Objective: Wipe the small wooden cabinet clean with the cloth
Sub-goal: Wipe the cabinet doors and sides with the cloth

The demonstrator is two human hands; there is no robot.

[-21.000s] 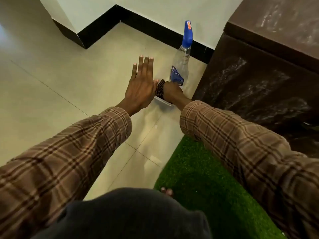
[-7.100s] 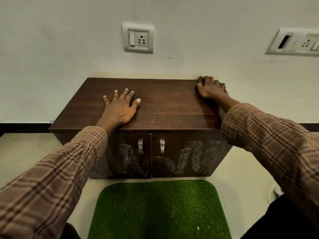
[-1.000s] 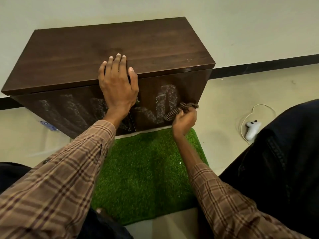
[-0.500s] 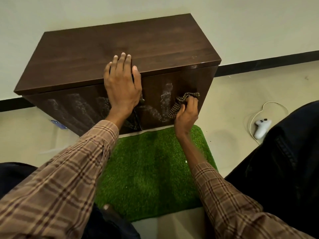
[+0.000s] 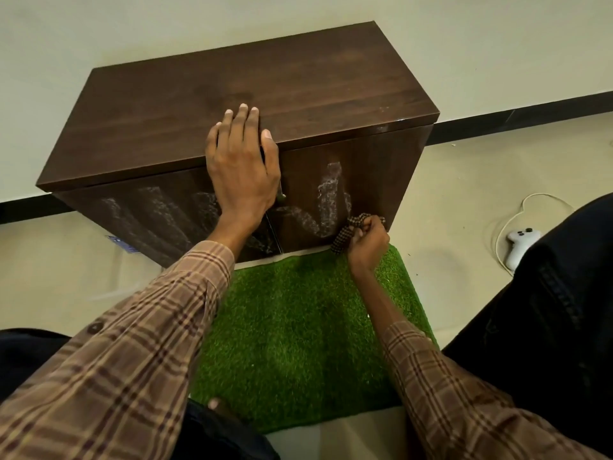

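Cabinet [image 5: 252, 91], standing on the floor against the wall, is being wiped on its right door, where white foam streaks [image 5: 326, 200] remain; the next pass is judged to need upward strokes through them. It is steadied by the left hand [image 5: 242, 164], fingers [image 5: 243, 119] loosely together and flat over the top's front edge, while the bunched cloth [image 5: 348, 232] is pinched in the right hand [image 5: 366, 244], fingers curled, low against the door.

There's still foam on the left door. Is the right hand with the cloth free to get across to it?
Probably not directly: the left hand and its forearm lie across the cabinet front, between the right hand, the cloth and the left door.
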